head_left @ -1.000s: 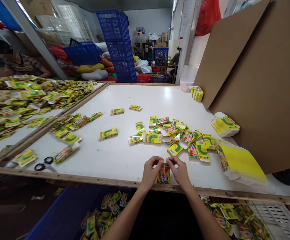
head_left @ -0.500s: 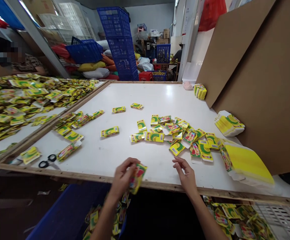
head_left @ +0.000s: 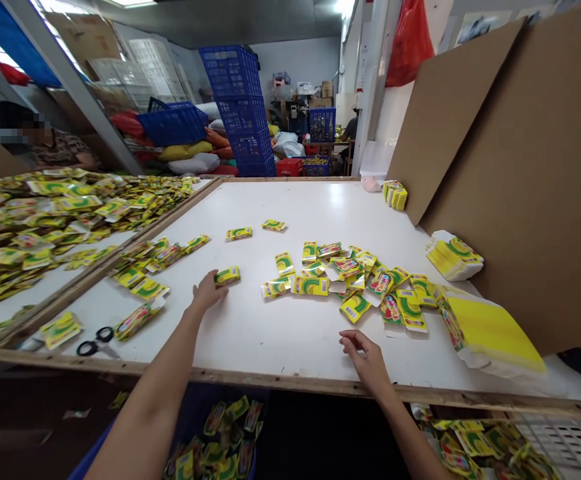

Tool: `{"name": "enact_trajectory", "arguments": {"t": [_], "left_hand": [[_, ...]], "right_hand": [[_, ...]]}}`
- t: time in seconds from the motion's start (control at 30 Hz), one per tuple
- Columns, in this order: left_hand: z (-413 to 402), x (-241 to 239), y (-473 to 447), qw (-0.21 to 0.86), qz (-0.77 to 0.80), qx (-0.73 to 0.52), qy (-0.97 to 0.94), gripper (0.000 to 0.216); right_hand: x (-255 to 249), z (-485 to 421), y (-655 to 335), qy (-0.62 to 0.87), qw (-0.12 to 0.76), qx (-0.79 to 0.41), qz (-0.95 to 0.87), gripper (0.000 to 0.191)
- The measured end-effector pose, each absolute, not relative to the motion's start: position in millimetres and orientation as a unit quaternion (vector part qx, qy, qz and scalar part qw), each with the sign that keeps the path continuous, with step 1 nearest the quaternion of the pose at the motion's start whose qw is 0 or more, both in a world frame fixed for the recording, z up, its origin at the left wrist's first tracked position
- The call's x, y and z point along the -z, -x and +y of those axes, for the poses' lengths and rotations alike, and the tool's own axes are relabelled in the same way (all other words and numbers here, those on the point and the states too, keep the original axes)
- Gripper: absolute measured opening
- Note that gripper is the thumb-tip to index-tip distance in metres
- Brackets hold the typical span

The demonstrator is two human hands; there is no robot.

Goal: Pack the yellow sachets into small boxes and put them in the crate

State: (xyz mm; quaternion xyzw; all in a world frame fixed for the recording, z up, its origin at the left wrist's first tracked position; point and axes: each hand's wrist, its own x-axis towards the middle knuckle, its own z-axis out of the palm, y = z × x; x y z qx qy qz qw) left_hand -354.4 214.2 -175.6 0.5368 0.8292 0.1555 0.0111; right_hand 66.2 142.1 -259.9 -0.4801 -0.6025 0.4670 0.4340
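My left hand (head_left: 209,292) reaches across the white table and has its fingers and thumb around the near-left end of a small yellow-and-green carton (head_left: 229,275). The hand covers part of this carton, which lies on the tabletop. My right hand (head_left: 364,357) hovers near the front edge, fingers loosely curled and apart from the thumb, with nothing in it. Just beyond it lies a loose pile of similar flat cartons (head_left: 355,309), some with white end flaps showing. Two more cartons, one (head_left: 239,233) and another (head_left: 273,225), lie farther back.
Black-handled scissors (head_left: 97,340) and several cartons (head_left: 143,288) lie at the left. Stacked flat cartons (head_left: 493,327) stand at the right by cardboard sheets (head_left: 530,187). A wooden rim (head_left: 300,382) edges the table (head_left: 270,333). Below are filled bins; a person sits far left.
My left hand has moved forward and left from the table edge to another carton; the carton it held is no longer in it. My right hand stays nearly in place. The view tilted up slightly.
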Motion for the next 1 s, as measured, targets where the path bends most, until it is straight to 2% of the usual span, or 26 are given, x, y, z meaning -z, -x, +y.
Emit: {"name": "enact_trajectory", "arguments": {"t": [0.13,0.27,0.4,0.53,0.6,0.77,0.9,1.0], "left_hand": [[206.0,192.1,348.2,0.001,0.81,-0.12,-0.575,0.043],[200.9,201.0,343.4,-0.007,0.803,-0.098,-0.587,0.049],[190.8,182.9,326.7,0.017,0.804,-0.08,-0.589,0.049],[153.7,154.0,265.1,0.043,0.718,-0.175,-0.672,0.031],[131.8,143.5,224.8,0.089,0.679,-0.205,-0.699,0.023],[105.3,144.3,141.5,0.261,0.626,-0.283,-0.678,0.019],[110.9,171.3,107.9,0.384,0.583,-0.384,-0.604,0.035],[116.7,195.6,99.2,0.41,0.543,-0.464,-0.567,0.047]], "right_hand": [[258.8,143.3,-64.1,0.485,0.45,-0.463,-0.589,0.035],[257.3,143.6,-63.1,0.481,0.435,-0.472,-0.597,0.033],[257.8,142.1,-64.4,0.486,0.446,-0.433,-0.614,0.03],[252.6,135.8,-57.8,0.45,0.469,-0.333,-0.683,0.023],[245.8,130.9,-49.3,0.408,0.472,-0.302,-0.72,0.024],[231.4,120.4,-28.2,0.342,0.449,-0.313,-0.764,0.046],[237.3,120.0,-28.8,0.396,0.45,-0.431,-0.674,0.033],[245.7,123.2,-37.8,0.416,0.462,-0.469,-0.628,0.041]]}}
